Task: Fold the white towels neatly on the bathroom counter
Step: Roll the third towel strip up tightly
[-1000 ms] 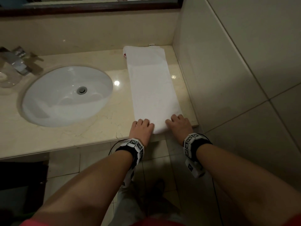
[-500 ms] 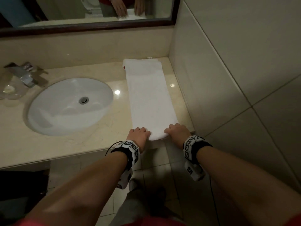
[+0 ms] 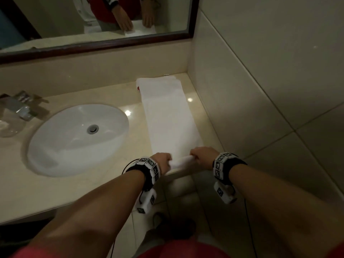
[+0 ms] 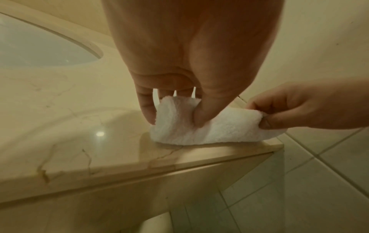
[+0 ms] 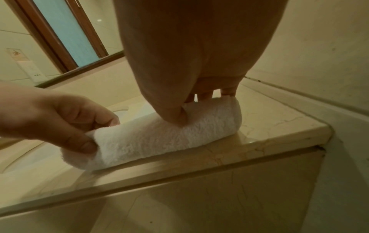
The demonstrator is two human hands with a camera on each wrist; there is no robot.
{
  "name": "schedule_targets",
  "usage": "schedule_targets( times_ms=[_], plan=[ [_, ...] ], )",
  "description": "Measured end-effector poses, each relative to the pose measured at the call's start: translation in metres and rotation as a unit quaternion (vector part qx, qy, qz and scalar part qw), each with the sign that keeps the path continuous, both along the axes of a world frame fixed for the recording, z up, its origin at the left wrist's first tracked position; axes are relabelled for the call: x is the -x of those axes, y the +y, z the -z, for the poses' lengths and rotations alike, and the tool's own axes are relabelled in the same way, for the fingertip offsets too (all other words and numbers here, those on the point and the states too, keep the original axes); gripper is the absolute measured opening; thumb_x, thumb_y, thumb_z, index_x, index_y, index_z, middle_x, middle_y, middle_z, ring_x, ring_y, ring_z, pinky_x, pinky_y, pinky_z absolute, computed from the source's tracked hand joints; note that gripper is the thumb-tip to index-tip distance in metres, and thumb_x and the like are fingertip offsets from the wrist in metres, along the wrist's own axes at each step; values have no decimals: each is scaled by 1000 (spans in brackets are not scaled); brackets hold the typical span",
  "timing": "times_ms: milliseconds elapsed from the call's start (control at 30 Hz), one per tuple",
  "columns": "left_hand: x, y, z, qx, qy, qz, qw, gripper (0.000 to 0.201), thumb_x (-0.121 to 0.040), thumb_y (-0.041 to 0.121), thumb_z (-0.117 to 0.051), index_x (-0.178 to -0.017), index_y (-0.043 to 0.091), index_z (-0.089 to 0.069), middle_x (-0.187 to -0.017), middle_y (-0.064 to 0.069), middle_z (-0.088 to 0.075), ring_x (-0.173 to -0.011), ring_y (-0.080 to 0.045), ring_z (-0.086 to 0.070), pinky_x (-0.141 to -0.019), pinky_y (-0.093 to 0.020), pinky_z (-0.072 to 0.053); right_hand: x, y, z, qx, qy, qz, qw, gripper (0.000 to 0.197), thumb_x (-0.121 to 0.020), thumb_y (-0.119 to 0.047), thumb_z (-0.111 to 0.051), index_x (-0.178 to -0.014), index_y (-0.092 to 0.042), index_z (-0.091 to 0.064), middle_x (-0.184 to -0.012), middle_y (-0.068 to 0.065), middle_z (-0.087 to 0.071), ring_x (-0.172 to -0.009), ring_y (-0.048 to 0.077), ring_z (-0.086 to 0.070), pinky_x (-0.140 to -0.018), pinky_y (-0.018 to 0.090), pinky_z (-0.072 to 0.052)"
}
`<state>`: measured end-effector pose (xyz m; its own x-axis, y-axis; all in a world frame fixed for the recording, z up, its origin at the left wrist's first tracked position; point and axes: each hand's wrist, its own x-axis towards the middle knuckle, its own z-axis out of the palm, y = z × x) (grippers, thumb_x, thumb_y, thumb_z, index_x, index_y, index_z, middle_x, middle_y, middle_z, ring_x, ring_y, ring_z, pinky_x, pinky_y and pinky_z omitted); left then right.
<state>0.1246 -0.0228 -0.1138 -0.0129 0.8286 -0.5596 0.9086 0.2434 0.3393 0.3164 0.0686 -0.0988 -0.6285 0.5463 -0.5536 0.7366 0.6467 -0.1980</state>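
The fingers (image 4: 148,110) of the left hand (image 3: 162,161) curl over the near end of the long white terry towel (image 3: 168,116), thumb in front and the other fingers behind, pinching the left end of a small roll of cloth at the front edge of the table (image 3: 55,194). In the right wrist view this same left hand (image 5: 60,119) grips the roll's left end between thumb and curled fingers.

Left of the towel, sunk into the glossy beige marble table, lies the oval white ceramic basin (image 3: 78,138) with a metal drain (image 3: 92,129); a chrome tap (image 3: 20,107) stands at the table's back left edge, with a clear glass (image 3: 9,125) just beside it.

The towel runs as a narrow folded strip from the front edge to the back edge near the right rear corner, flat except for its rolled near end (image 4: 207,126), which rests right at the front edge.

At the roll's right end, the right hand (image 3: 203,155) grips it the same way, thumb (image 5: 175,116) pressed into the front, fingers curled over the top. The dark wood-framed mirror (image 3: 96,47) hangs above the back edge.
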Motion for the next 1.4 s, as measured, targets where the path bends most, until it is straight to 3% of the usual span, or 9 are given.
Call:
schedule_targets(
  times_ms=[400,600,833,1033,1133,1267,1400],
  plan=[
    [11,7,-7,64,-36,-40,996,29,-88,19,-58,-118,18,-58,-116,-5,-62,-104,-23,-59,-77,-23,-40,10,12,1,39,12,32,999,28,-92,-19,-48,-118,-16,-57,-119,9,-62,-109,30,-57,-87,34,-43],
    [13,7,-8,55,-61,-103,991,16,-88,12,-45,-99,23,-48,-97,-2,-59,-87,-20,-54,-71,-25,-39,15,23,8,68,2,27,997,29,-94,-20,-44,-120,-16,-55,-121,12,-61,-106,31,-57,-86,34,-44],
    [12,9,-4,26,-47,-158,986,14,-88,13,-48,-96,22,-55,-101,-4,-63,-88,-21,-55,-71,-24,-38,22,30,14,64,24,37,997,29,-95,-16,-41,-123,-17,-48,-124,8,-57,-104,26,-56,-87,35,-44],
    [11,10,1,17,-21,-130,991,19,-89,18,-50,-104,19,-61,-108,-4,-65,-96,-21,-58,-80,-25,-45,19,29,20,33,35,26,999,23,-91,-10,-42,-110,-22,-45,-112,4,-53,-90,23,-54,-73,33,-42],
    [10,10,-1,-7,35,-119,992,17,-84,25,-55,-99,25,-64,-107,2,-62,-100,-21,-58,-88,-33,-50,16,28,21,-31,41,-11,999,20,-89,-13,-48,-107,-22,-50,-108,4,-52,-92,22,-50,-74,30,-39],
    [4,10,1,-101,79,-72,989,7,-83,17,-56,-85,23,-58,-99,1,-57,-94,-22,-52,-81,-32,-45,16,24,17,-130,54,-73,987,19,-87,-17,-59,-105,-21,-62,-109,2,-51,-99,20,-48,-81,30,-43],
    [-4,8,4,-119,77,0,990,11,-85,14,-54,-91,17,-63,-98,-3,-58,-94,-24,-54,-75,-31,-45,16,16,13,-124,51,-94,987,31,-83,-2,-56,-110,-17,-57,-109,3,-54,-96,22,-52,-74,30,-42]
  ],
)
